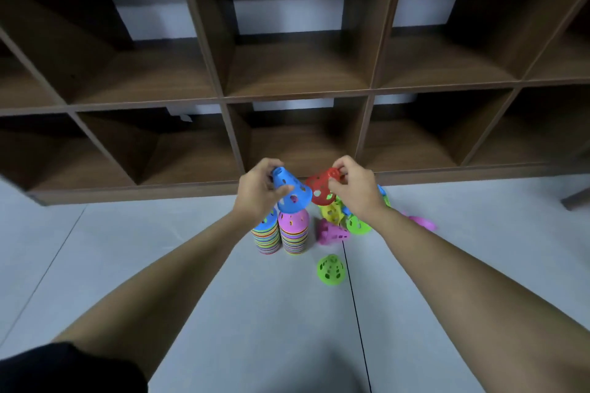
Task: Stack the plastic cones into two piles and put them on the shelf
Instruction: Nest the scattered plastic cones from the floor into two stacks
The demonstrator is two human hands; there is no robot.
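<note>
My left hand [258,190] grips a blue perforated cone [292,191] and holds it just above the right pile. My right hand [356,187] grips a red cone [321,188] by its narrow top, above the loose cones. Two multicoloured piles stand side by side on the floor: the left pile [266,238] has a blue cone on top, the right pile [293,234] a purple one. Loose cones lie to the right: yellow [332,212], pink [332,232], green [359,225], another pink [423,222] and a green one nearer to me [331,269].
A dark wooden shelf unit [300,96] with open square compartments stands right behind the cones, its bottom row at floor level. The floor [159,249] is pale grey tile with dark seams. A dark furniture corner [576,198] juts in at the right edge.
</note>
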